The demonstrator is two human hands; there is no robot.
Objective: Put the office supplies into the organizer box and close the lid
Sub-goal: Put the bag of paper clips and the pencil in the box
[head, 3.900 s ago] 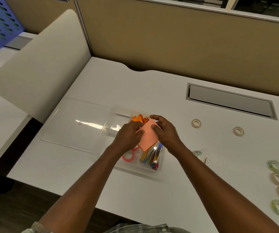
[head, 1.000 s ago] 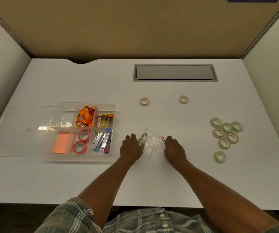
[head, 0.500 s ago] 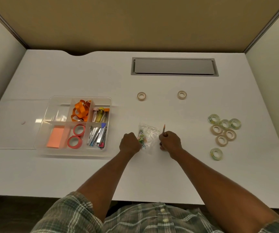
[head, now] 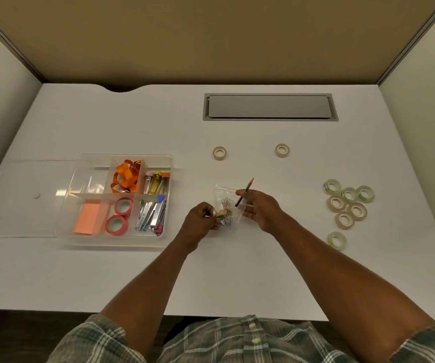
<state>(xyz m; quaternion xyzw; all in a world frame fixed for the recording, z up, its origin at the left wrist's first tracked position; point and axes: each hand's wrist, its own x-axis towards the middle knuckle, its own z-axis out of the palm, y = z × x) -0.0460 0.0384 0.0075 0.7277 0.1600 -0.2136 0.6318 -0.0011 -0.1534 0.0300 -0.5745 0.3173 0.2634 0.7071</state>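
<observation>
The clear organizer box (head: 167, 163) sits at the left of the desk, holding orange ribbon, red tape rolls, orange sticky notes, staplers and markers. Its clear lid (head: 22, 197) lies flat to its left. Right of the box, my left hand (head: 200, 218) pinches a small clear bag of coloured paper clips (head: 226, 206) by its lower left corner. My right hand (head: 259, 209) holds a short pencil (head: 247, 186) and touches the bag's right edge. Several tape rolls (head: 347, 203) lie clustered at the right, and two beige rolls (head: 219, 153) lie farther back.
A grey cable hatch (head: 270, 107) is set into the back of the white desk (head: 132, 119). Beige partition panels close in the back and both sides. The desk's front edge runs just above my plaid shirt.
Since four seconds ago my hands left the box, where the sticky notes now lie. In the last second my right hand lifted the pencil and my left hand raised the bag.
</observation>
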